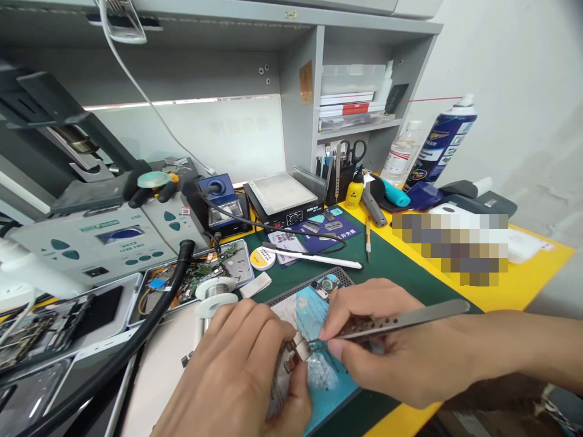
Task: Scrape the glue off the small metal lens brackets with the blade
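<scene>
Opened phone lies at the desk's near edge, on the green mat. Left hand rests on it, fingers curled together, thumb and forefinger pinching a small flex part. Right hand pinches tweezers, tips at that part. White stylus lies farther back on the mat; parts tray toward the left edge.

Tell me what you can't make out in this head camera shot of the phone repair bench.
- The small part at the tweezers tips: too small, half hidden by the left hand.
- Lower end of the opened phone: covered by both hands; right hand hides its right edge.
- Patch on the yellow mat: pixelated, contents unreadable.
- Spray can label: too small to read.
- Left bench gear: cut off by the frame edge.
</scene>
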A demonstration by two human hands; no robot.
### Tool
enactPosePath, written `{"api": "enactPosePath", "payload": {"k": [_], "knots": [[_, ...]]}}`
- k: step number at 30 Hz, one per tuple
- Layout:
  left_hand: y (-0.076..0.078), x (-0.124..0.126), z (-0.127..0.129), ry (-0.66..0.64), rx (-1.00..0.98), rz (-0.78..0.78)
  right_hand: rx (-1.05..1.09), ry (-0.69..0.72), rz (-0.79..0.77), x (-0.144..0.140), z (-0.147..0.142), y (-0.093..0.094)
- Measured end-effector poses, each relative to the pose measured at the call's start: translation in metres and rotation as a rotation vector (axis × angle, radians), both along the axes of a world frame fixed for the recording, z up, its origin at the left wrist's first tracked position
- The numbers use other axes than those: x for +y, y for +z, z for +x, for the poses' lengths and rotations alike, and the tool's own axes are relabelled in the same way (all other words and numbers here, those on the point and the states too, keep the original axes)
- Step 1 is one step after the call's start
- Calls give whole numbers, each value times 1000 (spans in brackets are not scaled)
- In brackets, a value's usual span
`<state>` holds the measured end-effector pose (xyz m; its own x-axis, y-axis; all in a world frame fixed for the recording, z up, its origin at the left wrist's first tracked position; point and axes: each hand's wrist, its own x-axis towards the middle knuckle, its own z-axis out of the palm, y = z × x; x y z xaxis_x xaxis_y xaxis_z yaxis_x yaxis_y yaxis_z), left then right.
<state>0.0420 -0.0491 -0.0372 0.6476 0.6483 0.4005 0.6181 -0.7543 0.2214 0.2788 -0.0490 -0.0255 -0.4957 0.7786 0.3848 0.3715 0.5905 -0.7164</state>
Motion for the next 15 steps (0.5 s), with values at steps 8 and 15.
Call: {"api": "enactPosePath", "payload": {"k": [8,15], "knots": [[1,0,0,-8,21,23,21,37,4,0,1,1],[2,0,1,-8,29,30,16,38,15,0,1,0]]}}
